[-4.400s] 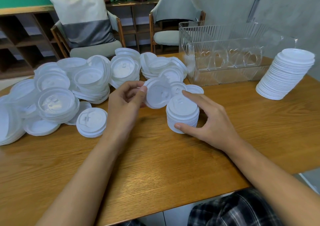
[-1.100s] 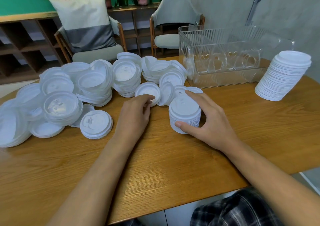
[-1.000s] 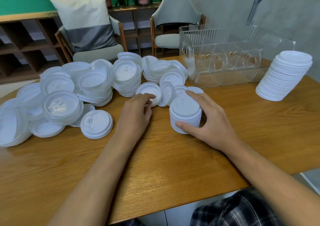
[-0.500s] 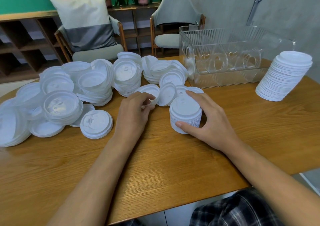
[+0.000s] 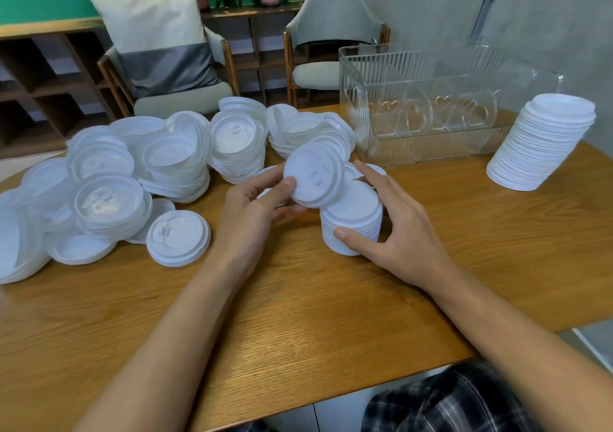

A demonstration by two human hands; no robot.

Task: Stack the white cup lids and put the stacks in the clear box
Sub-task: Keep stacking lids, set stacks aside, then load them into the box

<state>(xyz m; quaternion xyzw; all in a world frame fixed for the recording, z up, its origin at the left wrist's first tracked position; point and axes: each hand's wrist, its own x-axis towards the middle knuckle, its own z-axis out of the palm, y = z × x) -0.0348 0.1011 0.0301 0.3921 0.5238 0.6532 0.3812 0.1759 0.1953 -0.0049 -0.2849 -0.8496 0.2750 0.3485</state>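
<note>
Left hand (image 5: 252,209): pinches loose lid (image 5: 313,179).
Right hand (image 5: 398,232): grips short stack (image 5: 351,219).
Risk: tilted lid may seat crooked, toppling stack.

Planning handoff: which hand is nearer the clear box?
Right. The right hand grips the short stack near the clear box; the left hand pinches a lid farther left.

My one camera sits on my head, looking forward and down, close over the desk (image 5: 298,315), facing the far chairs (image 5: 331,33).
</note>
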